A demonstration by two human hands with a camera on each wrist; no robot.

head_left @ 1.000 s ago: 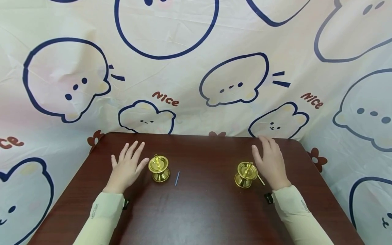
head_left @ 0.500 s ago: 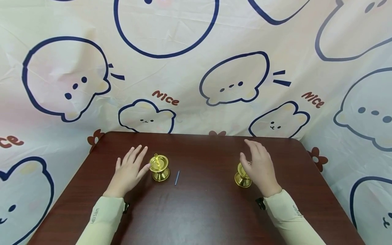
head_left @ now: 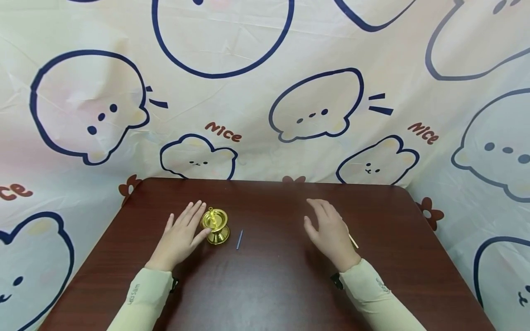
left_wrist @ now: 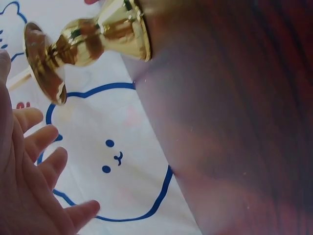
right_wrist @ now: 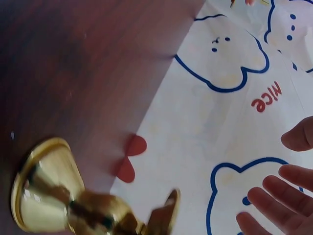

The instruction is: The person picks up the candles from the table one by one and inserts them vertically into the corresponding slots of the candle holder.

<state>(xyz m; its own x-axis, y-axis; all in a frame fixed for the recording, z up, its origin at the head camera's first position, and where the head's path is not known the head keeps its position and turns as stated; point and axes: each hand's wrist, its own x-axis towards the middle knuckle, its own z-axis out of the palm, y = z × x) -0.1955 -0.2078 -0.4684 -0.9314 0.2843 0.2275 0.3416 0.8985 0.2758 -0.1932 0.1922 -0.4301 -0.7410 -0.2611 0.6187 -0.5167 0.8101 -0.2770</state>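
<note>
My left hand [head_left: 177, 240] hovers with fingers spread at the left side of a small brass oil lamp [head_left: 215, 221]. Its thumb overlaps the lamp's edge in the head view; touching cannot be told. The left wrist view shows that lamp's waisted stem [left_wrist: 83, 41] and dish beside the fingers. Over the right half of the table, my right hand [head_left: 331, 236] reaches with loose, spread fingers. It hides a second brass lamp in the head view. That lamp's base [right_wrist: 46, 188] shows in the right wrist view, apart from the fingertips there.
A short blue stick [head_left: 239, 240] lies right of the left lamp on the dark wooden table [head_left: 265, 285]. A pale yellow stick [head_left: 353, 241] shows just beyond the right hand's outer edge. A printed cloth [head_left: 256, 105] hangs behind and beside the table.
My right hand has moved left and a little nearer, from the right lamp's far side to in front of it, covering it. The left hand has shifted slightly right, closer to its lamp.
</note>
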